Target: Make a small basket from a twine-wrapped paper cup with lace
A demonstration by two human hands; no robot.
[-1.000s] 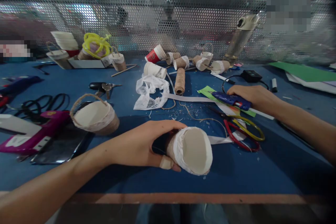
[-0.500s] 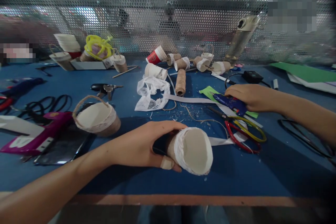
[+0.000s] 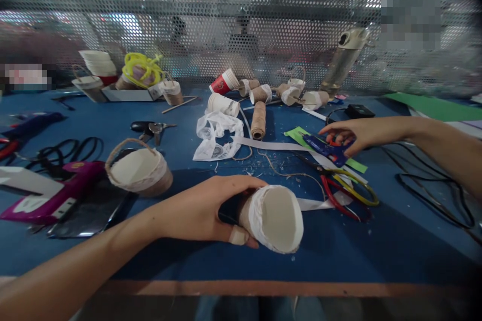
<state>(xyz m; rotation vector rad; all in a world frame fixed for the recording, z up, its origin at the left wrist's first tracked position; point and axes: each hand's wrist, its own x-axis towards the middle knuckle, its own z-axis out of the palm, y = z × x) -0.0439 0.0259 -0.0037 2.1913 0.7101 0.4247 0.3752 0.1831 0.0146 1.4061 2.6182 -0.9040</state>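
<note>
My left hand [image 3: 209,210] is wrapped round a paper cup [image 3: 280,218] covered in twine, with white lace about its rim. The cup is tilted, its pale mouth facing me and to the right. My right hand [image 3: 361,135] is over a blue glue gun [image 3: 320,148], thumb and fingers spread apart around its back end. The glue gun lies on a strip of green paper [image 3: 299,133]. Scissors with red and yellow handles [image 3: 341,193] rest just in front of it, beside a white ribbon [image 3: 271,145].
A twine-handled cup basket [image 3: 141,173] stands left, by a phone [image 3: 90,215] and a magenta glue gun [image 3: 71,195]. White lace [image 3: 218,133], a twine spool [image 3: 258,120] and keys [image 3: 156,130] lie mid-table. Small baskets, cups and a bottle [image 3: 342,60] line the mesh partition.
My right hand has loosened from the blue glue gun, turning so that its thumb and fingers part. The glue gun stays about where it was. My left hand keeps the cup in place.
</note>
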